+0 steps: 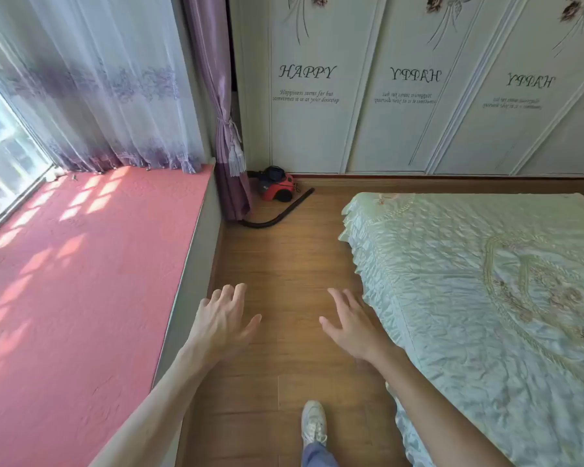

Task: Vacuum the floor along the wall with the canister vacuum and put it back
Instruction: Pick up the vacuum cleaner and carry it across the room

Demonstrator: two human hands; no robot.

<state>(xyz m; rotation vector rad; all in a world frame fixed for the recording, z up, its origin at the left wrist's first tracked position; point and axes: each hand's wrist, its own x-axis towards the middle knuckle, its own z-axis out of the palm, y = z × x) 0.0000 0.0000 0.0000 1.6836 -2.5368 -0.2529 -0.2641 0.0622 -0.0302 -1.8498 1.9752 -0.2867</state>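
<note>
A small red and black canister vacuum (277,188) sits on the wooden floor (284,264) in the far corner, between the purple curtain and the wardrobe. Its black hose (277,217) curves forward across the floor from under the curtain, and the nozzle end lies near the vacuum. My left hand (221,320) and my right hand (349,323) are stretched out in front of me over the floor, fingers spread, holding nothing. Both hands are well short of the vacuum.
A pink-covered window ledge (81,281) runs along the left, with its low wall (189,288) bordering the floor strip. A bed with a pale green cover (469,298) fills the right. White wardrobe doors (385,112) close the far end. My white shoe (313,423) is on the floor.
</note>
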